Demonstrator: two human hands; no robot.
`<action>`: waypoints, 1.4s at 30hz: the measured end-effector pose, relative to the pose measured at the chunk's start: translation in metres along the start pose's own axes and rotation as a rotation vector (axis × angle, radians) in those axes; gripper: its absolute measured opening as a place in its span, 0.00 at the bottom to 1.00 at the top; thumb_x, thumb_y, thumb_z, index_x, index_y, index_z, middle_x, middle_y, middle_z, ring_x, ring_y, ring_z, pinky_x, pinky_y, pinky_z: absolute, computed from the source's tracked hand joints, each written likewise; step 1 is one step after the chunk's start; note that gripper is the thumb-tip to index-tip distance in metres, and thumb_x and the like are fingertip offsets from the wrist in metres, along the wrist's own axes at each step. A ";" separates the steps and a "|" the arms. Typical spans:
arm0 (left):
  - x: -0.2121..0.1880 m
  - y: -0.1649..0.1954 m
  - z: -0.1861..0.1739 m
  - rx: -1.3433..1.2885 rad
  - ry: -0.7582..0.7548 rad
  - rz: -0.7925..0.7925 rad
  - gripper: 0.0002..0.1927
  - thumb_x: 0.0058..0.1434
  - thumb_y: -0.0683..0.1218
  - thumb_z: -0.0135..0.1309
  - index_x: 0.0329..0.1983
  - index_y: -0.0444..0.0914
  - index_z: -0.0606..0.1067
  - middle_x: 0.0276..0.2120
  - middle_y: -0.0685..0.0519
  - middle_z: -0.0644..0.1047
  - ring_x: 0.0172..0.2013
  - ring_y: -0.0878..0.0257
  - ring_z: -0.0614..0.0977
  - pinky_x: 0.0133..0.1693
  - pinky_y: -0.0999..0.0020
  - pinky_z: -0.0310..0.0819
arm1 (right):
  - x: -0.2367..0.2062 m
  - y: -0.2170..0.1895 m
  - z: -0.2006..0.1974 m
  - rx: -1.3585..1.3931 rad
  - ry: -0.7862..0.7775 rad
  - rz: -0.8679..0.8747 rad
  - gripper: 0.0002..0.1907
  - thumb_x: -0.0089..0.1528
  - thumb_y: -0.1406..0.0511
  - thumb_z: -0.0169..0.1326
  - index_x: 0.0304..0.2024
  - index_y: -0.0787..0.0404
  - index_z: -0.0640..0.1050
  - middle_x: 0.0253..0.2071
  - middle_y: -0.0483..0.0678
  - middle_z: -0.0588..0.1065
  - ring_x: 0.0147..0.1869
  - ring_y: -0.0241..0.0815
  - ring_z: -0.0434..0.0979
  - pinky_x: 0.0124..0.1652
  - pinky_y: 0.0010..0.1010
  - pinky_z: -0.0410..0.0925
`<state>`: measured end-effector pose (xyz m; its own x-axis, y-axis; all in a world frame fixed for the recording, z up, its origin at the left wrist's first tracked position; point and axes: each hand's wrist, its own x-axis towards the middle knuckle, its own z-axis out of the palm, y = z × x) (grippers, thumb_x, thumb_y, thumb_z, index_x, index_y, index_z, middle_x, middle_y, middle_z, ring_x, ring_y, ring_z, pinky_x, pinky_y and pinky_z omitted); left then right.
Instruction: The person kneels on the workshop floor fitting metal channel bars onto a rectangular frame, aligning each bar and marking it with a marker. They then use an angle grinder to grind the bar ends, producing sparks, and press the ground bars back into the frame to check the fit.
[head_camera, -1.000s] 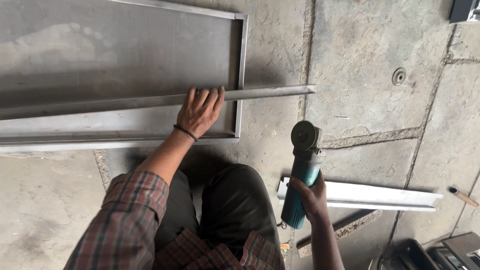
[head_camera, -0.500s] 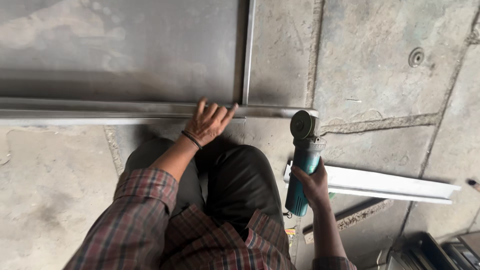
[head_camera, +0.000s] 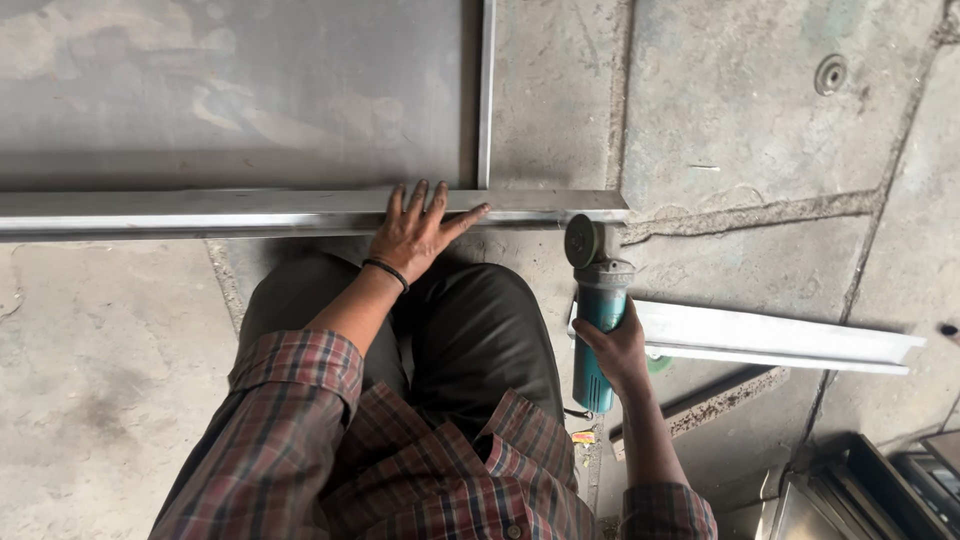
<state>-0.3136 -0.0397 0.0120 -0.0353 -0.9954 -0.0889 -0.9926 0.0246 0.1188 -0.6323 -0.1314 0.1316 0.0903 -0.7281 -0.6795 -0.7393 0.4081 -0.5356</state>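
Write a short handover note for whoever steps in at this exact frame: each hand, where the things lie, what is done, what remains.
Left hand: flat, fingers spread, pressing on the long metal bar lying across the concrete floor.
Right hand: gripped around the teal angle grinder, its disc at the bar's right end, contact unclear.
A second metal section lies to the right.
Done: bar pinned, grinder brought up.
Left: no cut visible on the bar yet.
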 end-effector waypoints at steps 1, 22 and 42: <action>0.001 0.000 -0.002 -0.024 -0.021 0.001 0.47 0.70 0.35 0.44 0.81 0.67 0.40 0.67 0.39 0.62 0.63 0.42 0.73 0.62 0.35 0.63 | 0.001 0.001 0.001 -0.014 0.010 0.004 0.30 0.51 0.66 0.66 0.54 0.63 0.71 0.41 0.51 0.79 0.42 0.41 0.80 0.43 0.34 0.74; -0.001 0.003 0.000 0.028 0.063 -0.017 0.41 0.73 0.40 0.42 0.80 0.69 0.45 0.67 0.41 0.62 0.62 0.46 0.72 0.61 0.34 0.63 | 0.012 -0.001 0.009 -0.087 0.008 0.011 0.27 0.53 0.63 0.66 0.52 0.63 0.72 0.40 0.51 0.80 0.39 0.40 0.81 0.39 0.35 0.76; -0.002 0.001 0.005 -0.040 0.116 -0.046 0.39 0.72 0.43 0.42 0.79 0.68 0.47 0.66 0.40 0.62 0.61 0.43 0.71 0.61 0.32 0.62 | 0.013 0.018 0.016 -0.062 0.008 -0.032 0.25 0.54 0.64 0.67 0.52 0.62 0.74 0.40 0.48 0.80 0.40 0.37 0.79 0.40 0.32 0.73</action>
<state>-0.3150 -0.0369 0.0072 0.0265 -0.9995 0.0196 -0.9873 -0.0231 0.1570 -0.6342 -0.1252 0.1049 0.1099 -0.7448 -0.6582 -0.7762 0.3493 -0.5249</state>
